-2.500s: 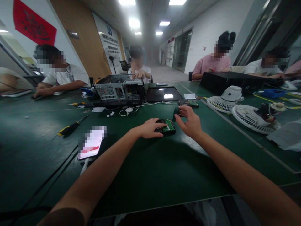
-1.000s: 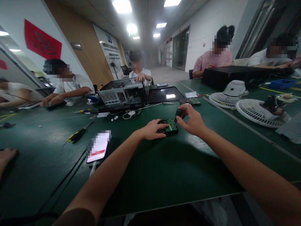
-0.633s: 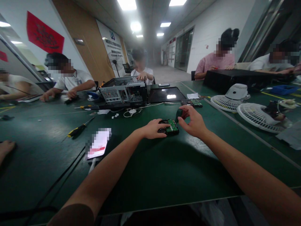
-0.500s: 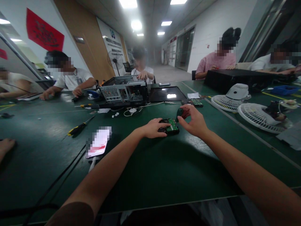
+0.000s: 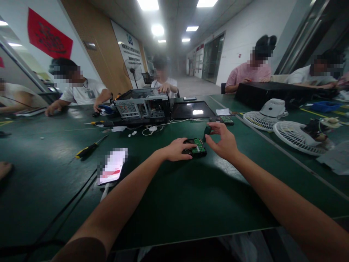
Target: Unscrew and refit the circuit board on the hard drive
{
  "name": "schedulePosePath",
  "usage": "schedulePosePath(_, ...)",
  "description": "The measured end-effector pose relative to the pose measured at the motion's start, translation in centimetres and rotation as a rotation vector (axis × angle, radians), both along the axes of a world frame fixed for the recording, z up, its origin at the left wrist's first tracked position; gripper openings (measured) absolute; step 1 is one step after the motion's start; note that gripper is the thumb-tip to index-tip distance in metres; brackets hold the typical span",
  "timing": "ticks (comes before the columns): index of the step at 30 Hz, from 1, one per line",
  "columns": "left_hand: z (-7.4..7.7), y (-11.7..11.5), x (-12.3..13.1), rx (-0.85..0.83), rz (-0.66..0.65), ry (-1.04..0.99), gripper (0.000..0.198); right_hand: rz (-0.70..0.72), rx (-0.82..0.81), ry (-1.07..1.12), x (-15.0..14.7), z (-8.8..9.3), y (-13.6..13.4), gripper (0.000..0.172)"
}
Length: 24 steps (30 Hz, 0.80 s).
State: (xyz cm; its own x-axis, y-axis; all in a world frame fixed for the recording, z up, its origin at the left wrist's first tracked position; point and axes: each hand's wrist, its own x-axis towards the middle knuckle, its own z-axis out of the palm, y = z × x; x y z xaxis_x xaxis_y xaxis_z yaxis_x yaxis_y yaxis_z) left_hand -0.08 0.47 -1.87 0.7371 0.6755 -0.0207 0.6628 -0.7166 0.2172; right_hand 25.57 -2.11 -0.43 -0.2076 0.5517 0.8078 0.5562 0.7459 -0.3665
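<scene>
A small hard drive with a green circuit board lies flat on the green table in front of me. My left hand grips its left side, index finger stretched across the board and thumb along the near edge. Above the drive's right end, my right hand pinches the dark green handle of a screwdriver between thumb and fingers. The screwdriver stands roughly upright. Its tip is too small to make out against the drive.
Left of my forearm lie a lit phone with a cable and a yellow-black screwdriver. Behind stand an open computer case, a dark flat panel and another circuit-board unit. White fan parts lie right. Several people sit around.
My view has shifted slightly. My right hand's fingers have changed position a little around the screwdriver handle. The left hand and the hard drive stay in place.
</scene>
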Motion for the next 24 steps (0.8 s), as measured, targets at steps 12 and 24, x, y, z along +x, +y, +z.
schedulePosePath(12, 0.15, -0.21, -0.01, -0.017, 0.007, -0.006, 0.068, -0.094, 0.091, -0.052, 0.13, 0.05, -0.06, 0.03)
schedulePosePath(24, 0.21, -0.35, 0.0, -0.01, 0.001, -0.003, 0.067, -0.091, 0.069, -0.086, 0.15, -0.13, -0.09, 0.035)
